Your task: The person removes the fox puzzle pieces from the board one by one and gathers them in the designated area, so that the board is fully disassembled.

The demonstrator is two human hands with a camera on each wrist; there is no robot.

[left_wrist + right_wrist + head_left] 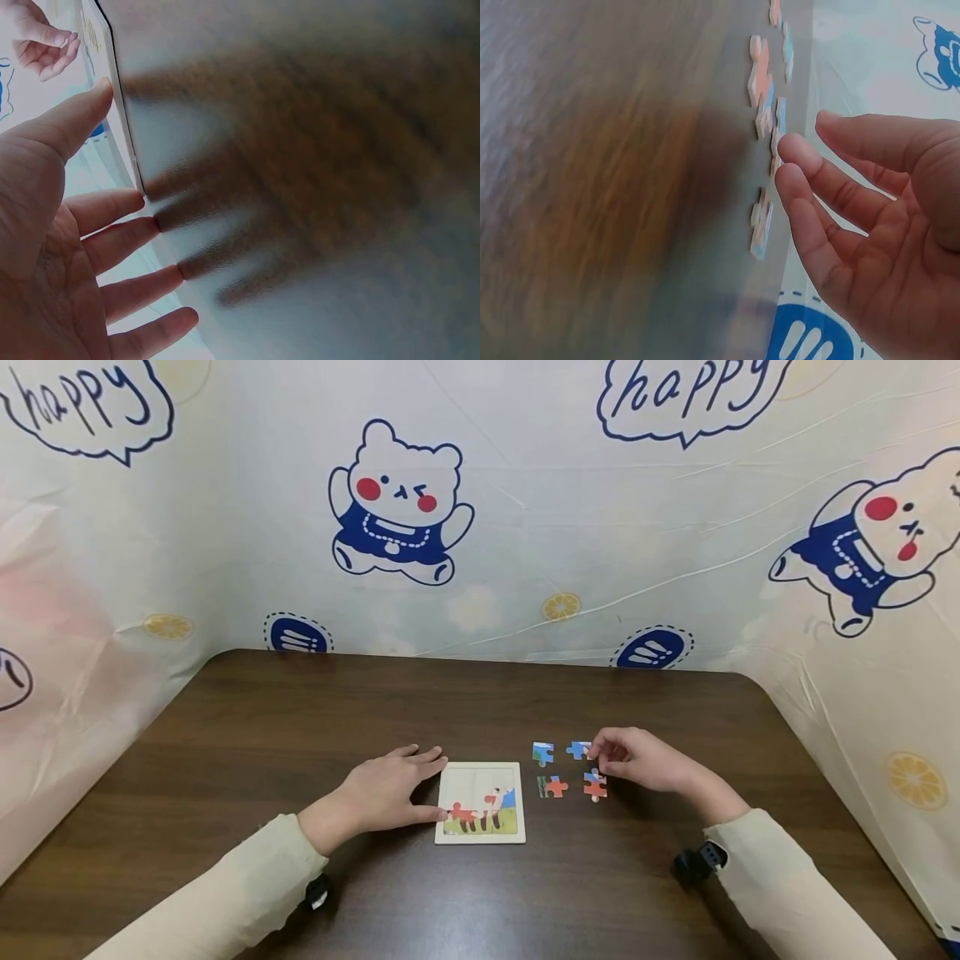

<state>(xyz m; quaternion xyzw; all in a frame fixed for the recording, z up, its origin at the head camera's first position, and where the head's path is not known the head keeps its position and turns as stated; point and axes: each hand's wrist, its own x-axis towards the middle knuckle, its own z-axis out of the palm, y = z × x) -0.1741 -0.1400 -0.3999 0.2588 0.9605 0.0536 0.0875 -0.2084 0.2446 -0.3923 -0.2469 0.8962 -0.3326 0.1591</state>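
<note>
A square jigsaw tray [480,838] with a pale frame lies on the table, partly filled with a picture of an animal on grass. My left hand [386,793] is spread at its left side, thumb and index fingertips touching the frame's edge [124,135]. To the tray's right lie loose jigsaw pieces, among them a blue-green piece [543,753], a blue piece [579,750], a red-green piece [553,787] and a red-blue piece [595,787]. My right hand [641,760] is over the rightmost ones, fingers bent and thumb apart from them, fingertips right at a piece [776,142].
The dark wooden table [360,710] has rounded far corners. Behind and beside it hangs a pale cloth [525,527] printed with bears and fruit slices. Dark wrist devices [699,863] sit at both cuffs.
</note>
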